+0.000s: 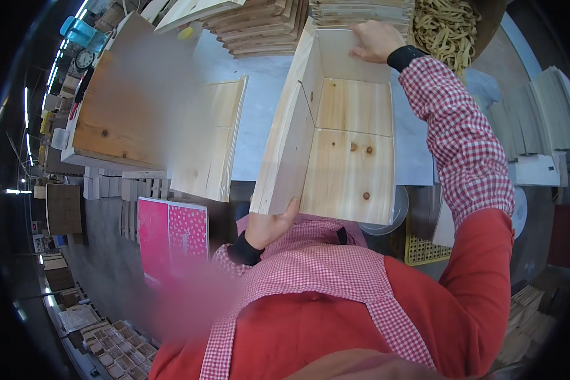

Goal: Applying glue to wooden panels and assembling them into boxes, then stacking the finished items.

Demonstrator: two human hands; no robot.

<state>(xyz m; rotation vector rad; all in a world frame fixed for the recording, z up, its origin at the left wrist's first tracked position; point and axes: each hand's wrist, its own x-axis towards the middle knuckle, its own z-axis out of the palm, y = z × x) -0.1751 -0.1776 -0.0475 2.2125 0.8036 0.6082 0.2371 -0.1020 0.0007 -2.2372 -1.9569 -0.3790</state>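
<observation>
A long pale pine box [348, 161], partly assembled, lies tilted in front of me over the table's near edge. Its floor has dark knots, and a left side wall [288, 126] and a far end wall [342, 54] stand up from it. No wall shows on the right or near side. My left hand [272, 228] grips the near end of the left wall, thumb on the wood, fingers hidden underneath. At the far end, my right hand [377, 41] holds the end wall near its right corner, its fingers bent over the edge.
Wooden boards [259, 25] are stacked at the back. A flat pine panel [212, 139] lies left on the white tabletop [259, 101], beside a large wooden box [114, 120]. Wood strips [446, 31] fill a container at back right. A pink folder-like board [171, 234] sits lower left.
</observation>
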